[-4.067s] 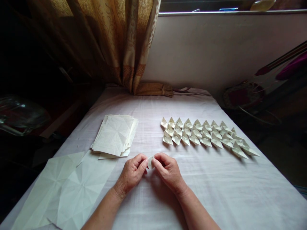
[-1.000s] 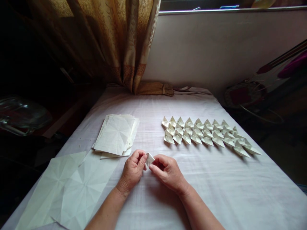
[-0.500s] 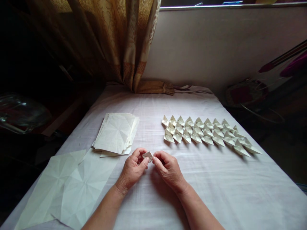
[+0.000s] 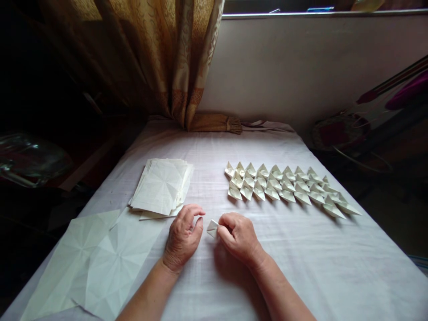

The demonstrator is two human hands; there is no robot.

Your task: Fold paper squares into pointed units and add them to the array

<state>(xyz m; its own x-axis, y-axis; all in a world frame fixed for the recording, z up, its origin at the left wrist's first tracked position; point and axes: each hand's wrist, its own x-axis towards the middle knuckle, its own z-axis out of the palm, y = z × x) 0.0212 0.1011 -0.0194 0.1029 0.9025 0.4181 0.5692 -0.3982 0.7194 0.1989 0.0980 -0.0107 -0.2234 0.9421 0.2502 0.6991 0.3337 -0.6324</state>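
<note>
A small folded piece of white paper (image 4: 211,228) is pinched between the thumb and fingers of my right hand (image 4: 238,235), above the cloth. Just left of it, my left hand (image 4: 185,232) is apart from the paper, its thumb and fingers curved with a gap between them and nothing held. To the right, folded paper boats (image 4: 274,183) stand close together in three rows. A stack of creased paper sheets (image 4: 163,185) lies beyond my left hand.
Larger creased sheets (image 4: 115,263) spread over the near left of the cloth-covered table (image 4: 207,174). A gold curtain (image 4: 180,71) hangs at the far edge before a pale wall (image 4: 284,67). A clear plastic-looking object (image 4: 30,156) is at the left.
My left hand has let go of the folded paper and drawn away to the left, its fingers parting. The paper stays in my right hand, slightly lower and turned.
</note>
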